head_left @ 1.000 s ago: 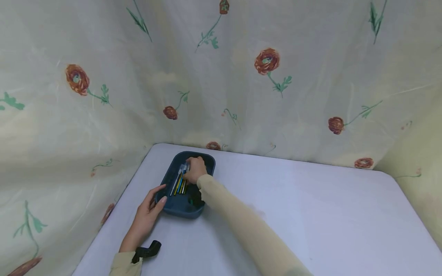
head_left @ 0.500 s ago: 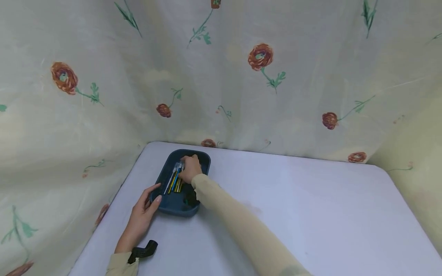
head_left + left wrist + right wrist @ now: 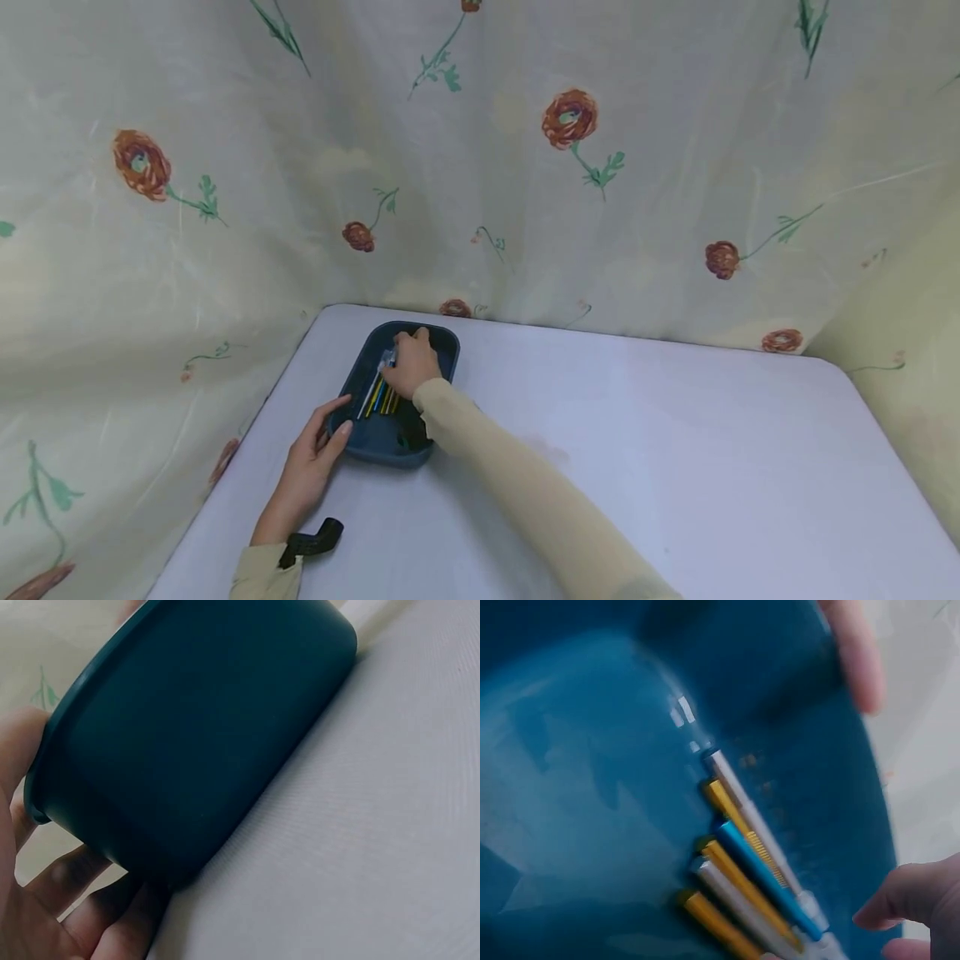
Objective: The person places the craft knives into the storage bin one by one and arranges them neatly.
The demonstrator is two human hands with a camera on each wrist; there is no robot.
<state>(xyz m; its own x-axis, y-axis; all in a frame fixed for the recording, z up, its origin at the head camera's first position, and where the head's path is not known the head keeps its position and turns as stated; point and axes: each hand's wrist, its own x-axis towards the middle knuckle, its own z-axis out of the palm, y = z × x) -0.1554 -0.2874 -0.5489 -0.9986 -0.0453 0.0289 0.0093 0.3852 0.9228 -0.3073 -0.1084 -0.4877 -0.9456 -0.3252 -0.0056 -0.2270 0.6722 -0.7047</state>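
Observation:
A dark blue plastic basin (image 3: pixel 381 454) stands at the far left of the table. My left hand (image 3: pixel 306 467) grips its near left corner, thumb and fingers on either side of the rim (image 3: pixel 90 675). Inside lie several slim, pen-like metallic rods (image 3: pixel 754 881) in gold, blue and silver, side by side, with clear ends. My right hand (image 3: pixel 414 367) reaches into the basin, its fingers curled at those clear ends. The right wrist view shows a right-hand digit (image 3: pixel 907 900) beside them; I cannot tell whether the hand pinches any.
The white table (image 3: pixel 637 442) stretches out to the right of the basin. A flower-patterned cloth (image 3: pixel 480 183) hangs behind and to the left. A dark strap piece (image 3: pixel 315 540) juts from the left wrist.
My right hand has shifted slightly over the rods and now covers more of their clear ends. The left hand keeps its grip on the basin. The head view has shifted a little.

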